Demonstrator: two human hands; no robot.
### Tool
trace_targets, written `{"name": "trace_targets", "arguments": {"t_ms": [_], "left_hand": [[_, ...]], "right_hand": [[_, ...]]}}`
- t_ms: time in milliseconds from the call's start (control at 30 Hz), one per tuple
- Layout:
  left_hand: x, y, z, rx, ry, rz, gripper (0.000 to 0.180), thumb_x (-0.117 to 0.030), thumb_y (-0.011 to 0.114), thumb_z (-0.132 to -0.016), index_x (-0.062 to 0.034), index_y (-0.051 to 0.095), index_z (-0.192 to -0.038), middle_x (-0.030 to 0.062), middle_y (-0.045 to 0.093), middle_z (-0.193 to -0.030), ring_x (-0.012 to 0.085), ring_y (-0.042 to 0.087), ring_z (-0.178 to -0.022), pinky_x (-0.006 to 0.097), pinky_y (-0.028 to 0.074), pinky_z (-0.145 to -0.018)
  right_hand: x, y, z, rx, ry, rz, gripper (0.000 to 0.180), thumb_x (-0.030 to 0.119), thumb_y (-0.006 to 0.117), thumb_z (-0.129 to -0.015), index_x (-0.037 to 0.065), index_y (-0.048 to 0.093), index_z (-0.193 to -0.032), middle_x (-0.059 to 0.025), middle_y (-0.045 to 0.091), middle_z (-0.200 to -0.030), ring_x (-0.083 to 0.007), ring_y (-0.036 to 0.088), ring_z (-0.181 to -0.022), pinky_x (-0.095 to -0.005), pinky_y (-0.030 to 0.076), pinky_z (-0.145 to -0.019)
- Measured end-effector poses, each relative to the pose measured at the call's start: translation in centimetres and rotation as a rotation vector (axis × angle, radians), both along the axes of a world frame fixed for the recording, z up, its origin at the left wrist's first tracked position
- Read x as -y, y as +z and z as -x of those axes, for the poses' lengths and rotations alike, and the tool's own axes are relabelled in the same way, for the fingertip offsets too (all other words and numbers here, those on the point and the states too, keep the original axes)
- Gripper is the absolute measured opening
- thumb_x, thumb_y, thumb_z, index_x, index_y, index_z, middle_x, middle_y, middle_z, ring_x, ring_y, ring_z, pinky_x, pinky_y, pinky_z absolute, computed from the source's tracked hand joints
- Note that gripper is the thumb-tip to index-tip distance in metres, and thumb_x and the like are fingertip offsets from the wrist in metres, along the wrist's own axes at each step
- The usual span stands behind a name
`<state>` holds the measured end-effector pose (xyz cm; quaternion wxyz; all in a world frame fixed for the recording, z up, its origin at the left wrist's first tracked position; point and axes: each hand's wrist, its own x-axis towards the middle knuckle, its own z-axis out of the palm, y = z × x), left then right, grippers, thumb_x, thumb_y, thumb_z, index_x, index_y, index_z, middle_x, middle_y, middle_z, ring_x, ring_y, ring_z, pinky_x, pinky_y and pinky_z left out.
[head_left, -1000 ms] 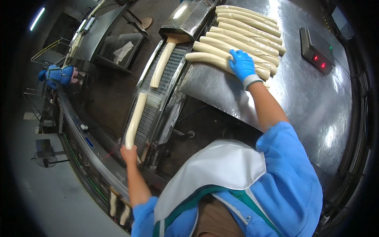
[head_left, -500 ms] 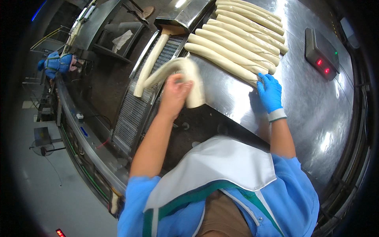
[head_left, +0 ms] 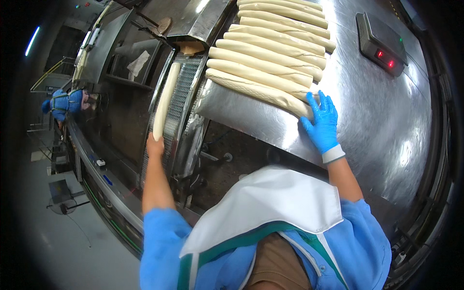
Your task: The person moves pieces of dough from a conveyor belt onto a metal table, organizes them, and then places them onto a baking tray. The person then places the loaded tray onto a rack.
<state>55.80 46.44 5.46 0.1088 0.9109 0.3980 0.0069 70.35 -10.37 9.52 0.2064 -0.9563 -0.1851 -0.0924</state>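
Note:
My bare left hand [head_left: 154, 146] is closed round the near end of a long pale dough roll [head_left: 166, 99], which lies lengthwise on a metal mesh conveyor [head_left: 181, 96]. On the steel table [head_left: 241, 108] several similar rolls lie side by side. The nearest dough roll [head_left: 256, 92] of that row has a dimpled surface. Its right end is touched by my right hand [head_left: 321, 123], in a blue glove with the fingers spread. Part of that end is hidden under the glove.
A grey box with red lit digits [head_left: 382, 46] stands on the table's right side. The conveyor comes out from under a steel housing [head_left: 200, 24]. A dark gap separates conveyor and table. Far left, another person [head_left: 67, 102] in blue bends over.
The folded dough roll that my left hand carried through the air now lies at the front of the row. My left hand has moved left onto the roll on the conveyor.

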Motion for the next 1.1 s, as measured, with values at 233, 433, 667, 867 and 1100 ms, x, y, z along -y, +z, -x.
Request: {"name": "trace_targets", "arguments": {"t_ms": [233,433,667,867,1100], "left_hand": [[4.1,3.2,1.1,-0.325,0.063,-0.152,0.058,-0.04,0.069,-0.063,0.0,0.06,-0.104,0.0236,0.057,-0.106,0.0382,0.054,-0.102,0.044,0.042,-0.09],[7.8,4.8,1.2,0.313,0.178,0.344,0.039,-0.026,0.066,-0.071,0.003,0.06,-0.096,0.0148,0.06,-0.088,0.0249,0.059,-0.077,0.036,0.047,-0.07],[21.7,12.1,-7.3,0.564,-0.093,0.848,0.027,-0.024,0.066,-0.08,-0.0012,0.058,-0.094,0.0058,0.061,-0.079,0.0133,0.058,-0.067,0.028,0.048,-0.061],[25.8,4.0,-9.1,0.285,-0.333,0.724,0.067,-0.037,0.063,-0.083,0.0059,0.038,-0.128,0.0214,0.04,-0.133,0.0298,0.047,-0.116,0.037,0.04,-0.094],[25.8,2.0,-11.4,0.423,-0.461,0.938,0.055,-0.028,0.063,-0.082,0.0008,0.042,-0.124,0.0174,0.043,-0.124,0.0283,0.046,-0.111,0.035,0.039,-0.093]], "right_hand": [[-1.0,-3.0,-1.7,-0.157,-0.017,-0.252,0.074,0.022,0.064,-0.077,0.008,0.029,-0.14,-0.0285,0.023,-0.141,-0.0421,0.031,-0.128,-0.0417,0.031,-0.104],[-2.0,-3.1,-2.2,-0.11,0.079,-0.201,0.071,0.024,0.064,-0.079,0.009,0.03,-0.139,-0.0279,0.026,-0.14,-0.0411,0.033,-0.126,-0.0424,0.03,-0.105],[-2.5,-2.0,-2.8,-0.036,0.039,-0.19,0.055,0.026,0.063,-0.081,0.006,0.045,-0.129,-0.023,0.041,-0.132,-0.0383,0.042,-0.118,-0.0429,0.035,-0.098],[-2.8,-0.2,0.3,-0.049,0.296,-0.006,0.053,0.031,0.062,-0.08,0.01,0.048,-0.127,-0.0164,0.043,-0.132,-0.0357,0.038,-0.123,-0.0499,0.027,-0.102],[-2.4,-1.2,1.5,-0.069,0.233,-0.001,0.055,0.012,0.059,-0.071,0.013,0.05,-0.126,-0.0156,0.041,-0.135,-0.0369,0.034,-0.126,-0.0527,0.024,-0.104]]}}
